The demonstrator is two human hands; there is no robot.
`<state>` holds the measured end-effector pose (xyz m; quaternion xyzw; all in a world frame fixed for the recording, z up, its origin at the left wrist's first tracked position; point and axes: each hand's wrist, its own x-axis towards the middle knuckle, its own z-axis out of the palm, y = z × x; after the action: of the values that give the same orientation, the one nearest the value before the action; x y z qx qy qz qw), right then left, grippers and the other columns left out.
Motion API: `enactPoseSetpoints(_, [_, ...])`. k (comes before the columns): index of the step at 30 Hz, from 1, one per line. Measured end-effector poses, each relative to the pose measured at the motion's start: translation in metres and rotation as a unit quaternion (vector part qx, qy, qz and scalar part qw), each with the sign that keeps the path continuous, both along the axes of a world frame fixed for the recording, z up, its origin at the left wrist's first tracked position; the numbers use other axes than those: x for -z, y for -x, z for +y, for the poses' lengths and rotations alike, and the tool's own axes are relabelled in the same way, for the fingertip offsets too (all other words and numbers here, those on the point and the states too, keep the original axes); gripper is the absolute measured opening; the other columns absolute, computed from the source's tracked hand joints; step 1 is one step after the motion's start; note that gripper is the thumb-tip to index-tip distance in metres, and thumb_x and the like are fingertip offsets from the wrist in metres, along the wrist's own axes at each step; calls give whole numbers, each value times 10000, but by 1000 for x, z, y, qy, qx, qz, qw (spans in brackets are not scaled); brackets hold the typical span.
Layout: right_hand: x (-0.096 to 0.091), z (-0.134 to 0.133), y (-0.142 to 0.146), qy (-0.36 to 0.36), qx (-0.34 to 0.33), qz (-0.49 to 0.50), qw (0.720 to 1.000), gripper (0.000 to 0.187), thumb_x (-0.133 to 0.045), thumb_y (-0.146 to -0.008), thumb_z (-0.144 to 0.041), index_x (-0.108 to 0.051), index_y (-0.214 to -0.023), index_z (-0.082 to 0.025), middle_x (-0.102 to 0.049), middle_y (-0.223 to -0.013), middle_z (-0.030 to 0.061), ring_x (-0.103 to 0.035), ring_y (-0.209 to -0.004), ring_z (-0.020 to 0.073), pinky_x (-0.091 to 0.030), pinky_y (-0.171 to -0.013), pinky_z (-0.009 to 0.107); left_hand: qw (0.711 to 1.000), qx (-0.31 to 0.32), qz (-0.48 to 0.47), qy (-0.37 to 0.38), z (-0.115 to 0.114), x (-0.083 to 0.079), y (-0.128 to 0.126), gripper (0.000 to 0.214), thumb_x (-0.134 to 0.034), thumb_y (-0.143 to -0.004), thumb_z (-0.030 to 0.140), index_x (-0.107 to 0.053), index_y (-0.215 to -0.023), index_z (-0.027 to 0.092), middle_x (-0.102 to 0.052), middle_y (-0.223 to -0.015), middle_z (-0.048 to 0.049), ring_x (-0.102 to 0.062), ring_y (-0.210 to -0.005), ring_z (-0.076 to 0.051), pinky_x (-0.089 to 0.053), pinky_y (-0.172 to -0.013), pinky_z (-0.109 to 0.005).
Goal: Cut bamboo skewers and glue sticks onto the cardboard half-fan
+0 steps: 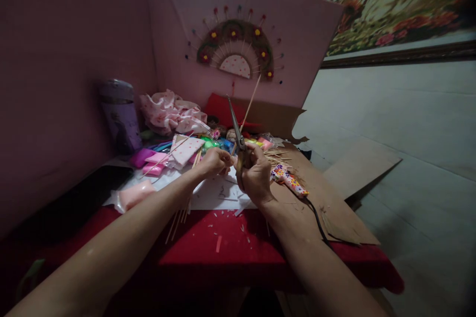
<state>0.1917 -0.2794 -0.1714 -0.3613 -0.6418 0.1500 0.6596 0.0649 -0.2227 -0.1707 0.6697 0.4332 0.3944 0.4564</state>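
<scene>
My right hand (256, 171) is wrapped round a pair of scissors (238, 131), whose blades point up and away from me. Behind the blades a thin wooden stick (252, 101) slants up to the right. Its lower end meets the fingertips of my left hand (216, 161), which are pinched together around it. A small pale pinkish bit shows between the two hands, too small to name. Below them lies white paper (208, 197). More wooden sticks (179, 220) lie under my left forearm, and others (278, 156) are heaped right of my right hand.
A flower-patterned glue gun (289, 180) with a black cord rests on cardboard (308, 213) at the right. Coloured clay packets (153, 163), crumpled pink cloth (173, 111) and a purple tumbler (121, 116) stand left. A decorated half-ring (233, 34) hangs on the pink board. Scraps dot the red tablecloth (193, 247).
</scene>
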Motion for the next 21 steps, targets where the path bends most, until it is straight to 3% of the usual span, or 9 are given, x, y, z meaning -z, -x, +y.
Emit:
enactPoseSetpoints(7, [-3,2,-2,28,-12,48,998,351,-663,-694,-212,-554,-1027,-206,-574,-692,-40,-528,-586,119,-430,-553,232,999,-24,27,24,3,-5,4,161,-678,-630,105,-561,-521,116,-560,-416,15,-559,-388,-110,-481,-432,-215])
enactPoseSetpoints(15, [-4,2,-2,43,-42,84,995,323,-666,-683,-203,-548,-984,-201,-586,-725,-31,-543,-594,120,-440,-544,239,995,67,69,10,6,-9,16,161,-705,-641,157,-595,-536,104,-602,-458,-23,-588,-429,-127,-512,-480,-247])
enactPoseSetpoints(21, [-2,7,-4,34,-33,98,994,326,-669,-689,-221,-536,-986,-201,-554,-680,-49,-509,-550,106,-420,-511,227,995,72,70,13,5,-11,17,109,-675,-653,132,-613,-568,101,-617,-480,-32,-607,-457,-139,-521,-501,-259])
